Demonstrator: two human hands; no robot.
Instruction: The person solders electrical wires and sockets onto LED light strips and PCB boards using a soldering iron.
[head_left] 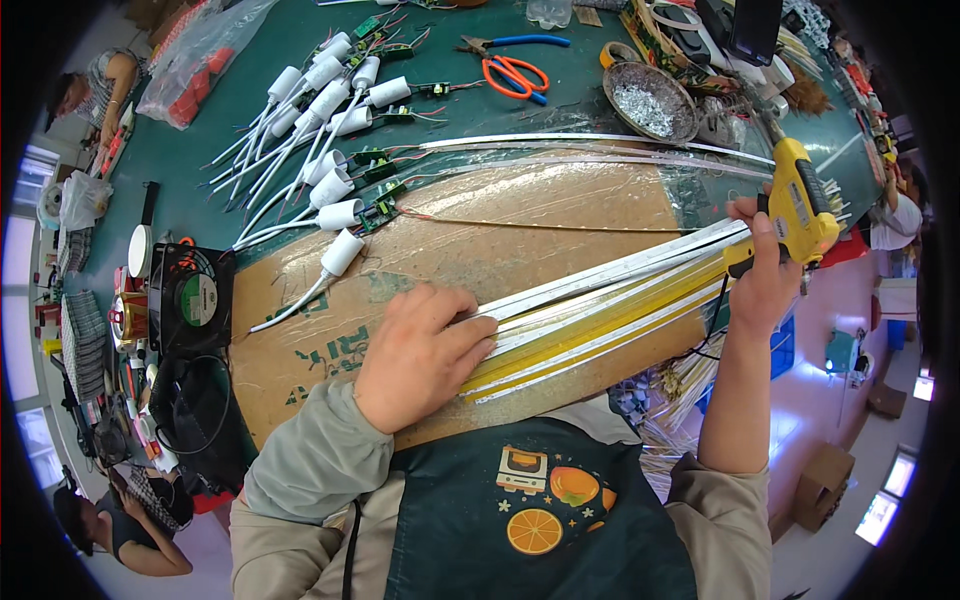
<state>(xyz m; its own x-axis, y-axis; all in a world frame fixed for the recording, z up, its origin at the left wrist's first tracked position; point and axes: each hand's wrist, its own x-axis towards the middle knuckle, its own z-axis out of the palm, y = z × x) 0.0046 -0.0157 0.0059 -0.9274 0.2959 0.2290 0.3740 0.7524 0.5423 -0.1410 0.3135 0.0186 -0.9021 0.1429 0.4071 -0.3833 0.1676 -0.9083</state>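
A bundle of long, thin white and yellow LED strips lies slantwise across a brown cardboard sheet. My left hand is bent over the strips' left ends, its fingers curled and pressing on them. Farther right, my right hand grips a yellow and black glue gun beside the bundle's right end. Beyond the left hand lie white lamp sockets with white wires and small green circuit boards. From some boards, thin wires run to single strips stretching right.
Orange-handled scissors and blue-handled pliers lie at the back. A metal bowl of shiny bits stands back right, near a tape roll. A black fan sits at left. Other people are around the table.
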